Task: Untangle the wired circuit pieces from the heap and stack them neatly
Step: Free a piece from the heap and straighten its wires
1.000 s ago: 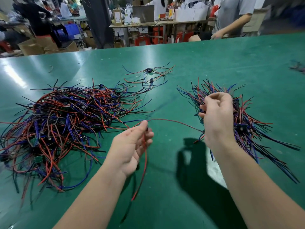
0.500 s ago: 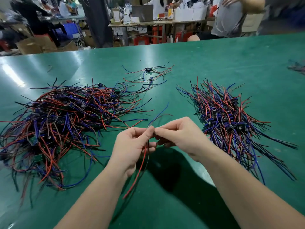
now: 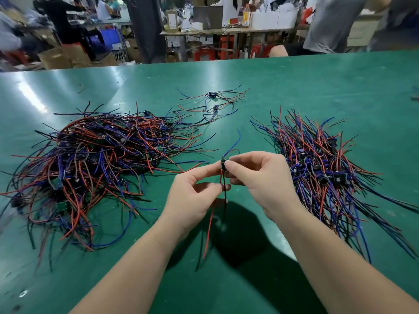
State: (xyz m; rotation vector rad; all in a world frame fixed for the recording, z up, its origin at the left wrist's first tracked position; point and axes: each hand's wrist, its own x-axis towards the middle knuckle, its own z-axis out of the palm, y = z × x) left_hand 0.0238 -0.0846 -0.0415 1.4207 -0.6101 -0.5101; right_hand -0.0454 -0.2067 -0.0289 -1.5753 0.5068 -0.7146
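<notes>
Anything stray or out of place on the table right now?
Yes: a few wired pieces lie loose at the far middle, apart from both the tangled heap and the sorted stack. A short wire scrap also sits alone beyond the heap. The held piece looks fine.

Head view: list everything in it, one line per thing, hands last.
tangled heap: one, red, blue and black, left on the table
neat stack: one, same colours, right on the table
loose pieces: about two, same colours, far middle
held piece: one, dark board with red, black, blue wires, between both hands
table: one, green, under everything
bystander: one, grey top, far right
left hand: one, pinches the held piece's wires
right hand: one, pinches the held piece's board
</notes>
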